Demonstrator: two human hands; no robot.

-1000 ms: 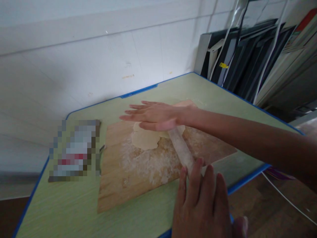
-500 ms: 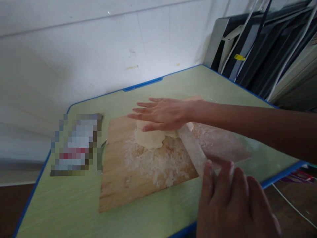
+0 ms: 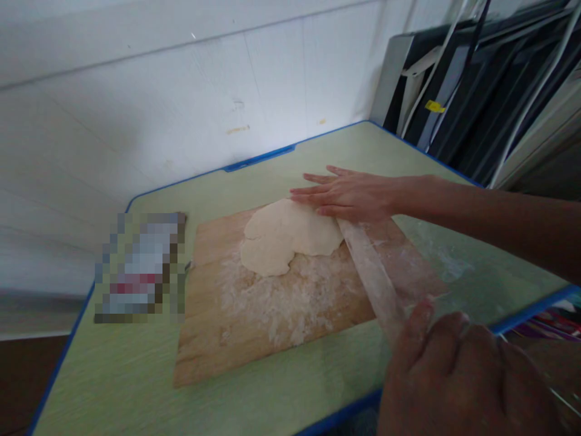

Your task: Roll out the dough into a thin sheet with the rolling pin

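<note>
A pale, floury rolling pin (image 3: 373,272) slants across the right part of the wooden board (image 3: 200,345). My left hand (image 3: 463,375), at the lower right, is closed over the pin's near end. My right hand (image 3: 351,192) reaches in from the right edge, fingers stretched out and spread, its palm over the pin's far end. Its fingertips are over the upper right edge of the dough (image 3: 285,236). This dough is a flat, uneven sheet with a notch in its near edge. Loose white flour (image 3: 290,309) covers the board in front of it.
The board rests on a light green table (image 3: 104,363) with a blue rim. A pixelated flat item (image 3: 145,260) lies left of the board. Behind is a white wall (image 3: 181,109); dark panels (image 3: 476,91) and cords stand at the upper right.
Both hands and the rolling pin have moved right, away from the dough's middle. More of the dough sheet now shows, as my right hand covered much of it before.
</note>
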